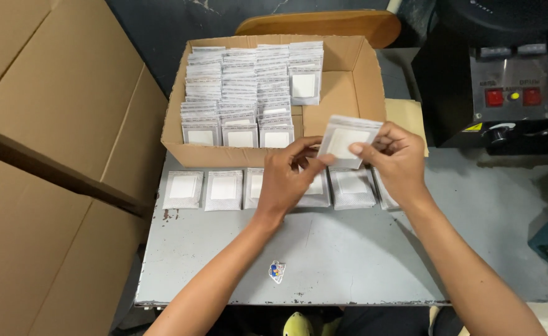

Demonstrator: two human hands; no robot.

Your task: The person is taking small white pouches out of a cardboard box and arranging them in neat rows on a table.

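Near the middle of the frame, the left hand (286, 174) and the right hand (395, 158) both pinched one small white packet (343, 140), held above the grey metal table (336, 249). Under the hands lay a row of similar packets (223, 188). Behind, at upper centre, an open cardboard box (348, 87) held many packets in rows.

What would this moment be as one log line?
left hand: pinches sachet | right hand: pinches sachet | cardboard box: rows of sachets
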